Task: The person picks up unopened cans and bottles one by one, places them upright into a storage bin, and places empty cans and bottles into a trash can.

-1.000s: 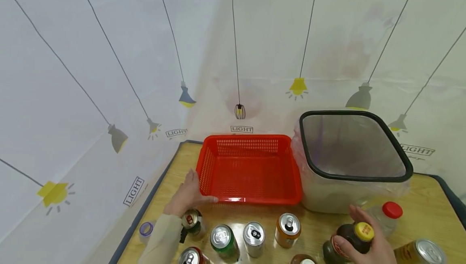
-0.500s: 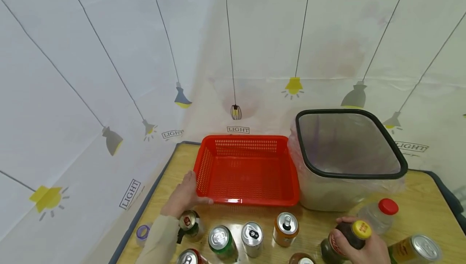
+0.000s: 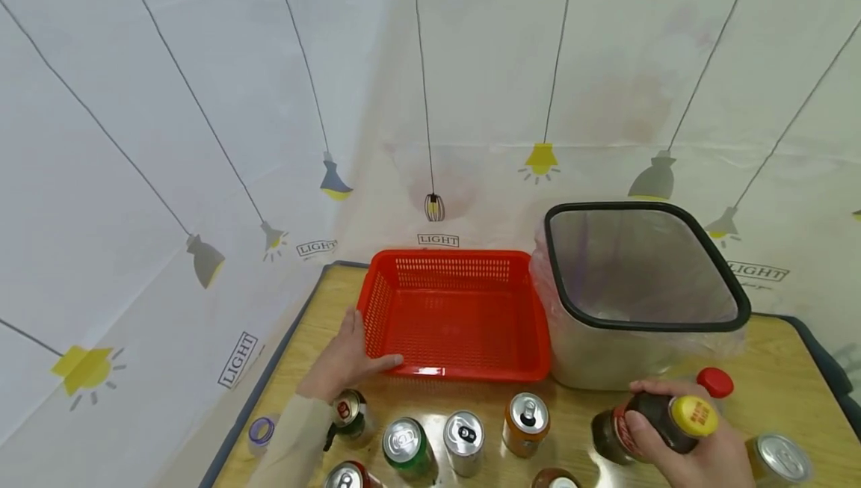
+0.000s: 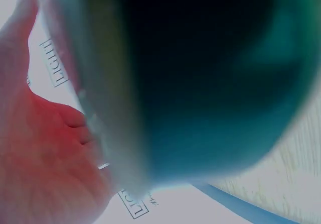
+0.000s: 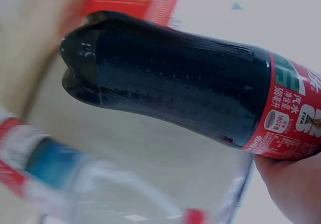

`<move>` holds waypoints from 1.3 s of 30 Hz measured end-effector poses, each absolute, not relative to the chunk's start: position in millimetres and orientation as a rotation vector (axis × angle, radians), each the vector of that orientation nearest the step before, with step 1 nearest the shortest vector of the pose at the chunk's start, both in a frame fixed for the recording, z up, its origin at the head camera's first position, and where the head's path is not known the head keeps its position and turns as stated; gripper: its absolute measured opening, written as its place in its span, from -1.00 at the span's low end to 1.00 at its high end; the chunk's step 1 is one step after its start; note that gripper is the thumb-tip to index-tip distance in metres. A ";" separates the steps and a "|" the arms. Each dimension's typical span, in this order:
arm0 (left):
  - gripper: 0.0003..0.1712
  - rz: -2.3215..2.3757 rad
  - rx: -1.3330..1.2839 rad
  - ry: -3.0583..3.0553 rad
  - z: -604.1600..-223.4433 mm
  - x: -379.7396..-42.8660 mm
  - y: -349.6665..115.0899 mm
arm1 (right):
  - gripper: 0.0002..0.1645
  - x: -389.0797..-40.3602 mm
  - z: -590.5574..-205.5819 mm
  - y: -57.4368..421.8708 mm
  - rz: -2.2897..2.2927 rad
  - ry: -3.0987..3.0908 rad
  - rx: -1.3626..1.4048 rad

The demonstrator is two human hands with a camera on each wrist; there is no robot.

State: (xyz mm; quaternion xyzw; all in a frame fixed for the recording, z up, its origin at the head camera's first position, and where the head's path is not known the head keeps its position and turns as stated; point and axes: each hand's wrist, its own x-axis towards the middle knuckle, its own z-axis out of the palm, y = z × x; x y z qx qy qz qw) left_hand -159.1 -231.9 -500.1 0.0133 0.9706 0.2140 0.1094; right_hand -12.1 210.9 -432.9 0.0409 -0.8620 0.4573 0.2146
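My right hand (image 3: 716, 451) grips a cola bottle (image 3: 662, 421) with a yellow cap and red label. The bottle is tilted, its cap toward the right; the right wrist view shows its dark base and lower body (image 5: 175, 78). At the red plastic basket's (image 3: 464, 372) front left corner, my left hand (image 3: 339, 365) lies against the side with fingers extended and the thumb along the front rim. A dark can (image 3: 350, 413) stands just below the left wrist. It seems to fill the left wrist view as a blurred dark shape (image 4: 210, 83).
Nearer me stand a green can (image 3: 406, 443), a silver can (image 3: 464, 439), an orange can (image 3: 526, 424) and a red can (image 3: 347, 477). A bin (image 3: 605, 361) with a black rim stands beside the basket. A red-capped clear bottle (image 3: 715, 383) is behind my right hand.
My right hand has tipped the cola bottle further over, its cap shifting right and toward me. The left hand stays at the basket corner, its thumb slightly more extended. The camera view has shifted slightly.
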 end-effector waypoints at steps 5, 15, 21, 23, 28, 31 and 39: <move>0.54 0.591 0.072 2.878 -504.8 -158.6 -229.2 | -0.41 -16.8 -396.3 201.2 1.383 -2.369 0.220; 0.56 0.578 0.074 2.876 -502.3 -152.5 -231.8 | -0.39 -53.0 -352.8 158.2 1.506 -2.195 0.519; 0.56 0.564 0.033 2.830 -499.1 -148.3 -231.9 | -0.55 -85.4 -349.6 124.2 1.517 -2.231 0.546; 0.55 0.557 0.031 2.816 -497.6 -148.8 -230.6 | -0.59 -98.0 -353.5 114.5 1.524 -2.215 0.603; 0.53 0.549 0.033 2.805 -498.7 -151.1 -228.8 | -0.65 -131.0 -364.0 93.4 1.569 -2.159 0.709; 0.53 0.537 0.050 2.818 -498.7 -153.0 -227.9 | -0.68 -152.1 -367.4 85.8 1.516 -2.165 0.711; 0.53 0.509 0.078 2.804 -492.8 -150.0 -228.2 | -0.64 -183.1 -388.5 72.3 1.601 -2.346 0.651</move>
